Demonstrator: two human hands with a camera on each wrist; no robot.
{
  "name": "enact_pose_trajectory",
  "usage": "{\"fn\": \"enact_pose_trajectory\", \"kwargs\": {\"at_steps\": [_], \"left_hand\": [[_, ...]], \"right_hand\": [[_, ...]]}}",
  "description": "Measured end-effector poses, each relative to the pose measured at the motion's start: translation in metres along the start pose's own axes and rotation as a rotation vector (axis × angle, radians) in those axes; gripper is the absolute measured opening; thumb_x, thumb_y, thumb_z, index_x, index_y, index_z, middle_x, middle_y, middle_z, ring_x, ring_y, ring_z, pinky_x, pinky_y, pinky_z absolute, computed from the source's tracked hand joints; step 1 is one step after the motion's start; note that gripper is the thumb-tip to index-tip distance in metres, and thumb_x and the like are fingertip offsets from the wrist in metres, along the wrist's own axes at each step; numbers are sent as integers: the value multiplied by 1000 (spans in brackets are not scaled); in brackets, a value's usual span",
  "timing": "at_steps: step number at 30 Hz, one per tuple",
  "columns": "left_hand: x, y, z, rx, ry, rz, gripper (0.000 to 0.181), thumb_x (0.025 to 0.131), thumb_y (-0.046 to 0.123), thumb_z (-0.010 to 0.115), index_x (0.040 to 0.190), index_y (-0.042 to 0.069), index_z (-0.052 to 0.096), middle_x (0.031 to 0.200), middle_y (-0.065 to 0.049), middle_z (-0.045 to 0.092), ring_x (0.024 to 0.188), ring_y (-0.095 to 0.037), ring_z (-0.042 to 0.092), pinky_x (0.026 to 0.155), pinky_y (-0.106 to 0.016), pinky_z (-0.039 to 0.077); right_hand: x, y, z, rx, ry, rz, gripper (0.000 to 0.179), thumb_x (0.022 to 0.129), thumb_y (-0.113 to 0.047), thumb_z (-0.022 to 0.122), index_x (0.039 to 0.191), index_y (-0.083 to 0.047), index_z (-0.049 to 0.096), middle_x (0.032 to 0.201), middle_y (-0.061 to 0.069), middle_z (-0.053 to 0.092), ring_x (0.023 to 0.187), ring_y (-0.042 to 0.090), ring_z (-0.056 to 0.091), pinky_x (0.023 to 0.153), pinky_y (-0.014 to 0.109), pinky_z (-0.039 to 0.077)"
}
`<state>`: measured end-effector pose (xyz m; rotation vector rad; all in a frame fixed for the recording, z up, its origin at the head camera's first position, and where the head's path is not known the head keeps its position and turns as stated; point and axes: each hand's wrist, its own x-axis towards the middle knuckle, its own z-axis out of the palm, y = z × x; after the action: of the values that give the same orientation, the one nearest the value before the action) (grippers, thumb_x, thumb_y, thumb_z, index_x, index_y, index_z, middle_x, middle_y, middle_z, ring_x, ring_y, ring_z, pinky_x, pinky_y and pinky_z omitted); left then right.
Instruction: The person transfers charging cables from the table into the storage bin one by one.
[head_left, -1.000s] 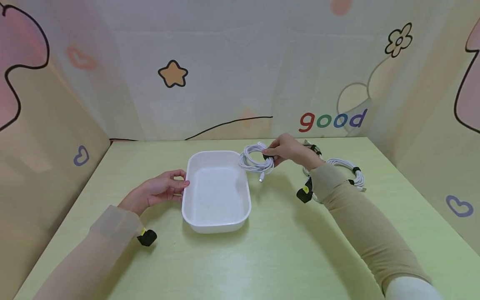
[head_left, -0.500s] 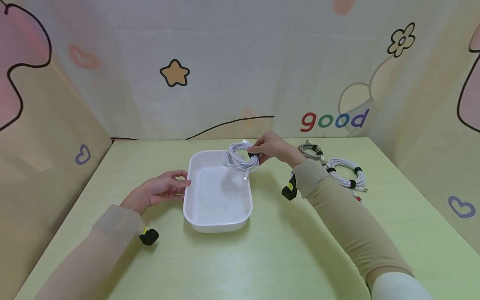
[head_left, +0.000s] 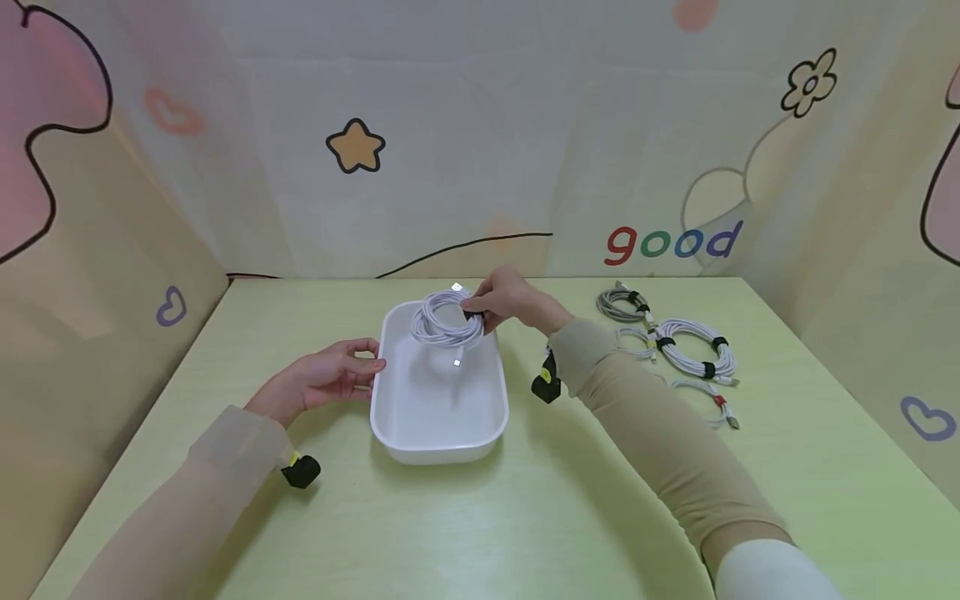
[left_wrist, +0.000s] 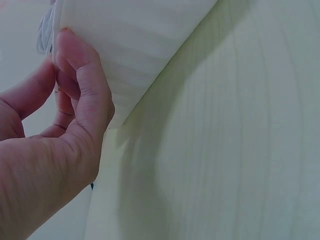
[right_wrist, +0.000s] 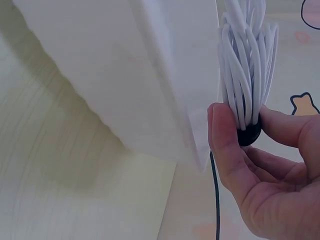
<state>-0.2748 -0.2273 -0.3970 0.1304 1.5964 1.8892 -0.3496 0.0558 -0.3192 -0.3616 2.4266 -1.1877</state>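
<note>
A coiled white cable, bundled with a black strap, hangs over the back part of a white plastic tub. My right hand pinches it at the strap, thumb on one side and fingers on the other, as the right wrist view shows. Both of the cable's plug ends stick out from the coil. On the tub's left side my left hand pinches the rim between thumb and fingers. The left wrist view has the fingers against the outer wall. The tub's inside floor shows bare beneath the coil.
Several other coiled cables lie on the table at the right: a grey one, a large white one, a small one and one with a red tie. A printed cloth wall borders the table's back and sides.
My right hand has carried the white cable coil leftward from beside the tub's right rim to over the tub, uncovering the cables at the right. The left hand keeps its hold on the rim.
</note>
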Motion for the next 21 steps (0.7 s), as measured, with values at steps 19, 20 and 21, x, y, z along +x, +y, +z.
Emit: {"fn": "enact_pose_trajectory", "kwargs": {"at_steps": [19,20,21], "left_hand": [[1,-2,-2,10,24,-6,10,99,4,49,101,13,46,88,0,63,77,-13,64,74,-31,57],[1,-2,-3,9,20,-3,10,99,4,49,101,13,46,88,0,63,77,-13,64,74,-32,57],[0,-2,-3,6,16,0,10,99,4,48,100,13,46,88,0,63,76,-13,64,74,-31,57]], "right_hand": [[14,-7,32,-62,-35,10,24,91,-9,65,103,12,67,75,15,70,52,12,65,81,45,57],[15,-7,33,-65,-37,10,24,91,-9,65,103,12,67,74,13,69,52,12,64,82,45,57],[16,-8,34,-69,-38,13,24,91,-9,65,103,11,67,72,11,68,52,12,64,81,44,57]]}}
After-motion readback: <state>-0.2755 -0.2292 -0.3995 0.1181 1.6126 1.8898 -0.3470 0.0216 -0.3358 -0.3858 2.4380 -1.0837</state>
